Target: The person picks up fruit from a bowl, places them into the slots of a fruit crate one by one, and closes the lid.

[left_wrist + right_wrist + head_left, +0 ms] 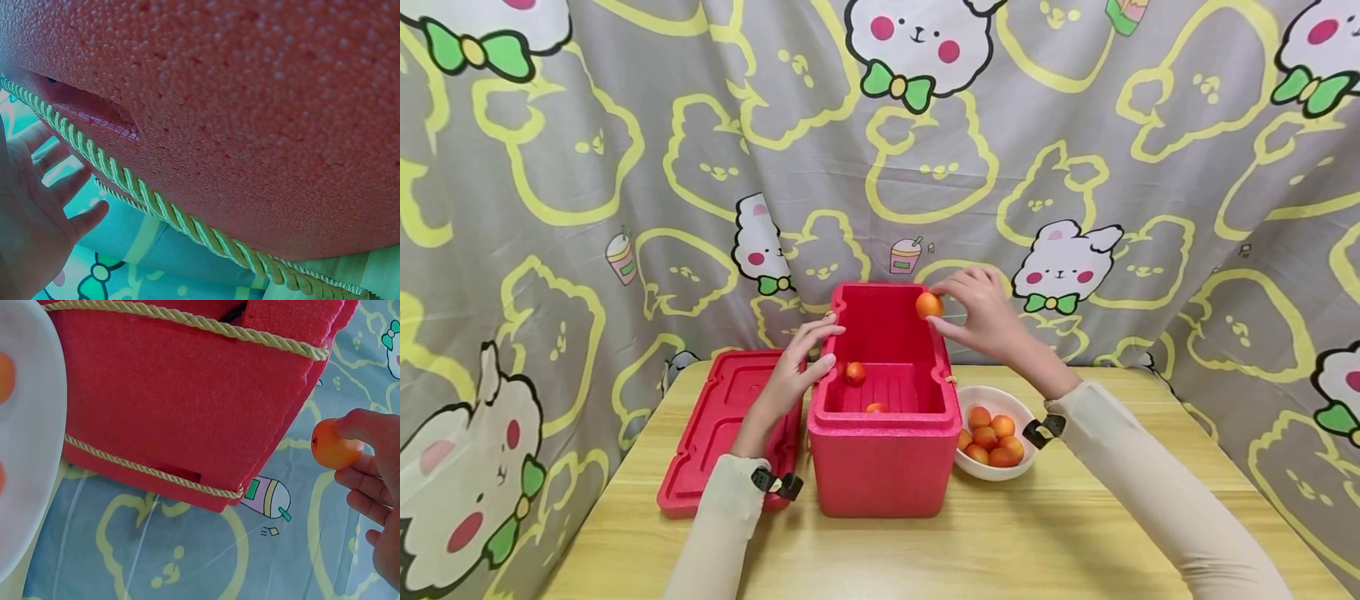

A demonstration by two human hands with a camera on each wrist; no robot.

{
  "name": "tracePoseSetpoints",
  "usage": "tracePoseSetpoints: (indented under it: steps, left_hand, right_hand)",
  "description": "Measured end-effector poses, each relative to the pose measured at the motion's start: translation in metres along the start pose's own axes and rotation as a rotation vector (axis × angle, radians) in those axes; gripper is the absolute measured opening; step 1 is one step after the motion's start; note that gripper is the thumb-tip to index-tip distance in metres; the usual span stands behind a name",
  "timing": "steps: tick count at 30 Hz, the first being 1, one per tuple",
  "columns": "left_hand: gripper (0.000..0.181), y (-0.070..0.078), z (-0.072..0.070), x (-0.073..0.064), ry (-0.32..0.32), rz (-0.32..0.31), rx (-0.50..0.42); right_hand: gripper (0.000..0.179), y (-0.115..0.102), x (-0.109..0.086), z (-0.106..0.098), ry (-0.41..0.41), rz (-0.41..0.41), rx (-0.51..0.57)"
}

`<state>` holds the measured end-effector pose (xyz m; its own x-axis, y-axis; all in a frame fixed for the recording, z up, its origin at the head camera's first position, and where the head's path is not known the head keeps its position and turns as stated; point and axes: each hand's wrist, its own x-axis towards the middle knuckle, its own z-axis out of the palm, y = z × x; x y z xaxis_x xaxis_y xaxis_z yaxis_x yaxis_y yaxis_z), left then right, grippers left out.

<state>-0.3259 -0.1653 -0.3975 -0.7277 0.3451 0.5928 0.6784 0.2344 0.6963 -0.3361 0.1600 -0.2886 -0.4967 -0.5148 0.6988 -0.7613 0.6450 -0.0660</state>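
A tall red foam box (880, 467) stands uncovered on the table, with one orange-red fruit (855, 372) on its floor and part of another (877, 407) showing over the front rim. My right hand (981, 312) pinches a small, round, apricot-like fruit (336, 444) between thumb and fingers, high by the box's right rim. Fingers spread and fairly straight, my left hand (793, 367) rests at the left rim. The left wrist view has the box's pitted wall (262, 125) close up, a twisted rope (156, 200) running along it and the left hand's fingers beside it.
To the right of the box is a white bowl (1026, 406) holding several more of these fruits (988, 433). The red lid (730, 392) lies on the wooden table (1037, 533) at the left, under my left forearm. A patterned grey curtain (820, 167) hangs behind.
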Motion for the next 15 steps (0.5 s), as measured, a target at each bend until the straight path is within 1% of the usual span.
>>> tracePoseSetpoints:
  steps: [6, 15]
  left_hand:
    - [0.049, 0.000, -0.001, 0.000, -0.002, -0.011, 0.002]
    - [0.049, 0.000, 0.000, 0.001, 0.002, -0.005, 0.000]
  right_hand:
    - [0.037, -0.006, 0.004, 0.002, -0.025, -0.004, 0.005]
    - [0.037, -0.014, 0.008, 0.006, -0.071, -0.018, -0.006]
